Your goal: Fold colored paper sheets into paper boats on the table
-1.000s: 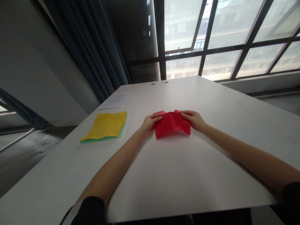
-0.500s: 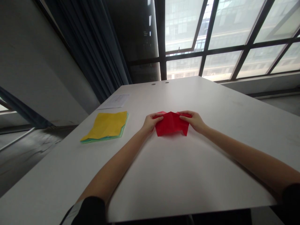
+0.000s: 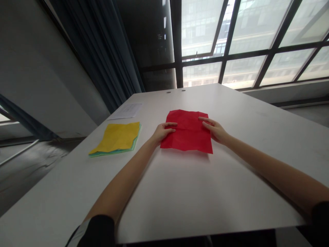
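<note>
A creased sheet of red paper (image 3: 189, 135) is spread nearly flat over the white table (image 3: 180, 192), its near edge lifted slightly above the surface. At its left edge my left hand (image 3: 163, 132) grips the sheet, thumb and fingers on top and the rest hidden beneath. My right hand (image 3: 215, 129) has hold of the right edge, with index finger and thumb lying over the paper. Fold lines run across the sheet.
Left of my hands lies a stack of coloured paper (image 3: 117, 137), yellow on top with green and blue edges below. Behind it is a printed white sheet (image 3: 125, 111). A dark curtain (image 3: 102, 51) and windows (image 3: 203, 72) stand beyond the table.
The red paper, folded and peaked between my hands before, is now opened out into a wide sheet. Both hands remain at its sides, the right one slightly farther right.
</note>
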Available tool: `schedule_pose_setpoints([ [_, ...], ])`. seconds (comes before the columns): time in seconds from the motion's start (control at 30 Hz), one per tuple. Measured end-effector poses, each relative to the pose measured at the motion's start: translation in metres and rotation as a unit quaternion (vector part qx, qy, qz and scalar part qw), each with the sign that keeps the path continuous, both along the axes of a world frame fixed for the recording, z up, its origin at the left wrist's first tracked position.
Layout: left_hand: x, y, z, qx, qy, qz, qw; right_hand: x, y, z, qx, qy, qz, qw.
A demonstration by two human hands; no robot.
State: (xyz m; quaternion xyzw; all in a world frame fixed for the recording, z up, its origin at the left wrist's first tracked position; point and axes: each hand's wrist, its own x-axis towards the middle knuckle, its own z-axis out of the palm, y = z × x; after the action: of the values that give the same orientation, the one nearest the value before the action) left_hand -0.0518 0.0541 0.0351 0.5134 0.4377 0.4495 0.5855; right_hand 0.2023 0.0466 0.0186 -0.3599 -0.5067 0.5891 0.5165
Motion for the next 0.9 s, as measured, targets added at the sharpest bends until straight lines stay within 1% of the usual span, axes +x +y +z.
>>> schedule_pose_setpoints([
  [0.07, -0.003, -0.002, 0.004, -0.026, -0.001, -0.042, 0.999, 0.006, 0.004, 0.001, -0.029, 0.029, -0.021, 0.999],
  [0.13, -0.005, -0.005, 0.006, -0.045, 0.004, -0.09, 0.995, 0.014, 0.008, 0.002, -0.078, 0.034, -0.018, 0.996],
  [0.17, -0.006, -0.006, 0.007, -0.052, 0.013, -0.113, 0.992, 0.018, 0.01, 0.002, -0.098, 0.032, -0.004, 0.995],
  [0.23, -0.007, -0.009, 0.008, -0.058, 0.035, -0.154, 0.986, 0.024, 0.011, 0.003, -0.128, 0.012, 0.047, 0.991],
  [0.3, -0.007, -0.01, 0.008, -0.058, 0.056, -0.187, 0.979, 0.025, 0.008, 0.005, -0.143, -0.013, 0.102, 0.984],
  [0.43, -0.006, -0.012, 0.008, -0.058, 0.064, -0.219, 0.972, 0.019, -0.001, 0.01, -0.126, -0.058, 0.193, 0.971],
  [0.5, -0.006, -0.011, 0.007, -0.071, 0.045, -0.213, 0.973, 0.015, -0.002, 0.01, -0.107, -0.077, 0.201, 0.971],
  [0.53, -0.006, -0.01, 0.006, -0.08, 0.03, -0.205, 0.975, 0.014, -0.002, 0.008, -0.099, -0.081, 0.187, 0.974],
  [0.6, -0.007, -0.008, 0.004, -0.088, -0.007, -0.179, 0.98, 0.013, 0.001, 0.005, -0.084, -0.073, 0.138, 0.984],
  [0.7, -0.008, -0.003, 0.001, -0.066, -0.072, -0.121, 0.988, 0.015, 0.008, -0.003, -0.067, -0.043, 0.062, 0.995],
  [0.83, -0.008, 0.004, -0.004, -0.046, -0.137, -0.023, 0.989, 0.019, 0.016, -0.009, -0.049, -0.021, -0.037, 0.998],
  [0.9, -0.006, 0.005, -0.006, -0.041, -0.142, -0.004, 0.989, 0.021, 0.019, -0.012, -0.037, -0.021, -0.073, 0.996],
])
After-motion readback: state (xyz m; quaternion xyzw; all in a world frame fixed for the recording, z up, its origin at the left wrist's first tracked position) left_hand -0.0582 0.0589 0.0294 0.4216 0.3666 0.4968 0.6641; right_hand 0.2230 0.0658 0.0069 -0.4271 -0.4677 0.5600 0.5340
